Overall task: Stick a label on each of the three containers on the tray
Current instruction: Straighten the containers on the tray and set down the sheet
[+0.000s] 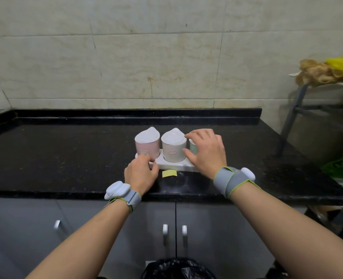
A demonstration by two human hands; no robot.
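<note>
Three lidded containers stand in a row on a white tray (179,167) on the black counter. The pink container (147,146) at the left and the cream container (173,148) in the middle each carry a small red-outlined label on the front. My right hand (206,154) wraps around the green container (192,147) at the right and hides most of it, thumb at its front, fingers over its top. With fingers curled, my left hand (140,174) grips the tray's front left corner below the pink container. A yellow paper strip (169,173) lies just before the tray.
The black counter (66,158) ends at a tiled wall behind and drops off at the right. A metal rack (295,109) with a yellow bag and brown material stands to the right. A black bin bag (176,268) sits below, before grey cabinet doors.
</note>
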